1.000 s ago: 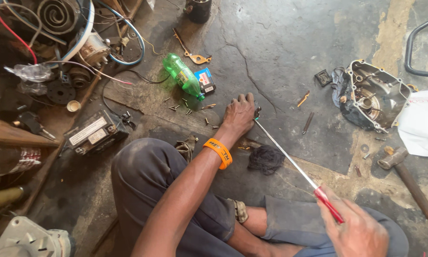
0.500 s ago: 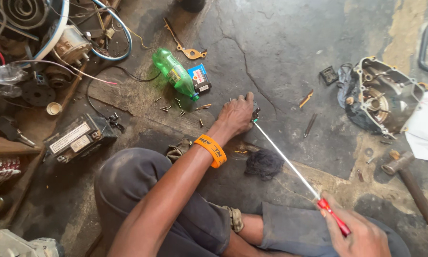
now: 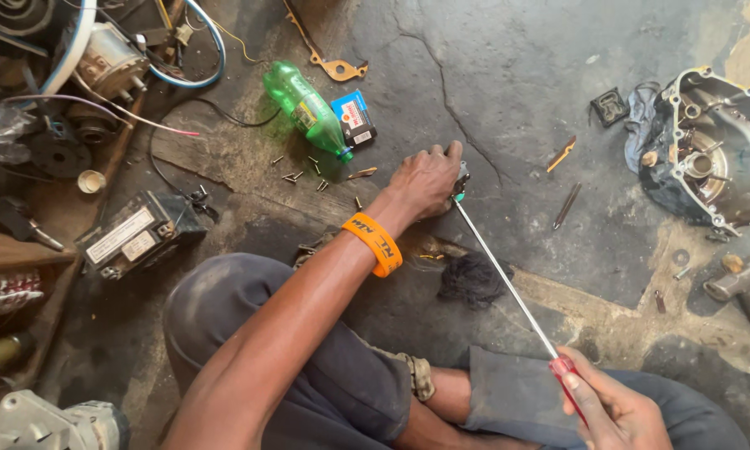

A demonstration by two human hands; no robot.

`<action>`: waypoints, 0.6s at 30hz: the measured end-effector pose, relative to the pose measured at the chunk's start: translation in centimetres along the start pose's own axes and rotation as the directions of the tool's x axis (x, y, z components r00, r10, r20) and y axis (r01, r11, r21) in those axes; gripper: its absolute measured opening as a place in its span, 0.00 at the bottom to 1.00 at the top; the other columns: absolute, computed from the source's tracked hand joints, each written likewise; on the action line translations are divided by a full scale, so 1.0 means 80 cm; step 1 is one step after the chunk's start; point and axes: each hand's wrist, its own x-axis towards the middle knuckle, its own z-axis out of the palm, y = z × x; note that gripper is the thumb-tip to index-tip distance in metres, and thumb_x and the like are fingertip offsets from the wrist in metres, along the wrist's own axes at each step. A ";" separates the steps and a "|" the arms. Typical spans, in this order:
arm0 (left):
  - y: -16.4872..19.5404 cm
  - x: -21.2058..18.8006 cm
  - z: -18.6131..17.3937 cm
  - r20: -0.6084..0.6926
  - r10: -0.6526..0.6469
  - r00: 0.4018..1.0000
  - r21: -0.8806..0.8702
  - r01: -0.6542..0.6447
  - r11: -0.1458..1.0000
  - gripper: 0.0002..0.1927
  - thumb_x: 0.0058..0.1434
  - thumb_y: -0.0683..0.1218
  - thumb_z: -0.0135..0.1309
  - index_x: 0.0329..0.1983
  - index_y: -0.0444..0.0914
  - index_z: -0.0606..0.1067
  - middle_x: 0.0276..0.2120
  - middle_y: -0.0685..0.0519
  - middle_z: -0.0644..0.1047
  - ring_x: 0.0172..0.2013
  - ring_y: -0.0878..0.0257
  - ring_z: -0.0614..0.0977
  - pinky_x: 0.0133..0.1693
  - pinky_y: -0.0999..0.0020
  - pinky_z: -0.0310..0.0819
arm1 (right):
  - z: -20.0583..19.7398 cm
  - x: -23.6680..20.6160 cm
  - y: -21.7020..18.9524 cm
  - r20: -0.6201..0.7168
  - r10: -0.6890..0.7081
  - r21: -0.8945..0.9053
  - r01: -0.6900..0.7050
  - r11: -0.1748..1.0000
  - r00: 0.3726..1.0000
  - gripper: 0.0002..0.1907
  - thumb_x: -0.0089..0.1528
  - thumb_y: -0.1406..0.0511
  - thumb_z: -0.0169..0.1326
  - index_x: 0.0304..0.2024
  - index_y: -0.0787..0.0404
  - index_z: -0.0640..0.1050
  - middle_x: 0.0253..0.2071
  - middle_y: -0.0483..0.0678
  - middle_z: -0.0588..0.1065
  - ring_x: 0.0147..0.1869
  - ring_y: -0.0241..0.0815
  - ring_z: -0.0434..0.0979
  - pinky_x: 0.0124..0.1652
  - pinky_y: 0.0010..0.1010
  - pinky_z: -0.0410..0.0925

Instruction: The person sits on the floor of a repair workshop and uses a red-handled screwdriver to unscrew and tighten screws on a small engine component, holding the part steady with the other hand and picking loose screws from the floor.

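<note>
My left hand point(image 3: 425, 179), with an orange wristband point(image 3: 375, 243) on the arm, presses down on a small metal part point(image 3: 461, 177) on the concrete floor. My right hand point(image 3: 612, 408) grips the red handle of a long screwdriver point(image 3: 508, 283). Its steel shaft runs up and left, and the tip meets the small part under my left fingers. Several loose screws point(image 3: 295, 175) lie just left of that hand. A dark rag point(image 3: 473, 279) sits beside the shaft.
A green plastic bottle point(image 3: 306, 108) and a small blue box point(image 3: 354, 118) lie above my left hand. An engine casing point(image 3: 708, 150) sits at the right, a hammer point(image 3: 737, 283) below it. Wires, coils and a battery point(image 3: 137, 233) crowd the left.
The view has shifted slightly; both hands keep their grip, with the screwdriver tip still at the part under my left hand.
</note>
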 end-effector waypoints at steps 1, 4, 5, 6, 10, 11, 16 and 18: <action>0.000 0.000 -0.002 -0.001 0.008 1.000 0.005 -0.008 1.000 0.23 0.55 0.43 0.61 0.49 0.32 0.63 0.40 0.36 0.78 0.41 0.38 0.83 0.40 0.47 0.81 | 0.003 0.000 0.001 0.024 0.072 0.040 -0.072 0.997 0.997 0.21 0.65 0.66 0.53 0.60 0.62 0.80 0.26 0.55 0.74 0.18 0.35 0.61 0.20 0.26 0.56; 0.001 0.002 -0.011 0.023 0.005 1.000 0.009 -0.005 1.000 0.24 0.57 0.46 0.62 0.49 0.33 0.63 0.42 0.35 0.77 0.42 0.37 0.83 0.42 0.46 0.81 | 0.010 0.001 0.002 0.165 0.217 0.247 -0.253 0.936 0.962 0.21 0.66 0.62 0.50 0.61 0.60 0.77 0.24 0.55 0.73 0.14 0.36 0.58 0.15 0.27 0.52; 0.002 0.001 -0.014 0.050 -0.004 0.999 -0.008 0.004 1.000 0.28 0.54 0.48 0.65 0.50 0.33 0.63 0.42 0.35 0.77 0.43 0.36 0.82 0.43 0.46 0.80 | 0.015 0.002 0.003 0.257 0.203 0.364 -0.289 0.886 0.945 0.22 0.65 0.61 0.49 0.60 0.59 0.77 0.24 0.52 0.73 0.13 0.34 0.58 0.13 0.26 0.51; 0.001 0.001 -0.018 0.074 -0.010 0.997 -0.021 0.012 1.000 0.32 0.51 0.50 0.67 0.51 0.33 0.63 0.42 0.35 0.77 0.44 0.36 0.82 0.44 0.45 0.79 | 0.018 0.001 0.004 0.345 0.167 0.472 -0.325 0.820 0.923 0.23 0.64 0.60 0.48 0.60 0.57 0.76 0.23 0.50 0.72 0.12 0.32 0.58 0.12 0.24 0.51; -0.002 -0.001 -0.027 0.097 0.022 0.995 -0.003 -0.022 1.000 0.46 0.44 0.54 0.72 0.60 0.33 0.61 0.45 0.37 0.77 0.46 0.39 0.81 0.46 0.47 0.79 | 0.030 -0.005 0.009 0.136 0.111 0.262 -0.144 0.954 0.985 0.22 0.65 0.62 0.51 0.62 0.57 0.77 0.26 0.51 0.74 0.16 0.34 0.59 0.15 0.27 0.53; -0.001 -0.002 -0.027 0.082 0.021 0.996 -0.009 -0.020 1.000 0.45 0.46 0.56 0.71 0.60 0.33 0.62 0.45 0.38 0.77 0.47 0.39 0.81 0.46 0.47 0.78 | 0.032 -0.008 0.010 0.060 0.013 0.157 -0.022 0.987 0.998 0.23 0.64 0.63 0.52 0.63 0.58 0.78 0.28 0.51 0.76 0.19 0.33 0.61 0.18 0.26 0.56; 0.000 -0.003 -0.023 0.049 -0.014 0.999 -0.023 0.015 1.000 0.48 0.47 0.64 0.70 0.62 0.35 0.62 0.46 0.38 0.78 0.48 0.39 0.81 0.47 0.46 0.77 | 0.030 -0.033 0.003 -0.196 -0.376 -0.382 0.283 0.880 0.906 0.23 0.62 0.62 0.58 0.60 0.54 0.80 0.35 0.45 0.85 0.37 0.30 0.82 0.41 0.23 0.72; 0.000 -0.002 -0.022 0.033 -0.014 0.999 -0.034 0.015 0.999 0.48 0.48 0.64 0.70 0.62 0.35 0.62 0.45 0.37 0.78 0.47 0.39 0.81 0.47 0.46 0.77 | 0.033 -0.037 -0.004 -0.248 -0.257 -0.413 0.138 0.900 0.934 0.22 0.63 0.61 0.59 0.61 0.49 0.81 0.34 0.47 0.84 0.39 0.34 0.81 0.43 0.28 0.72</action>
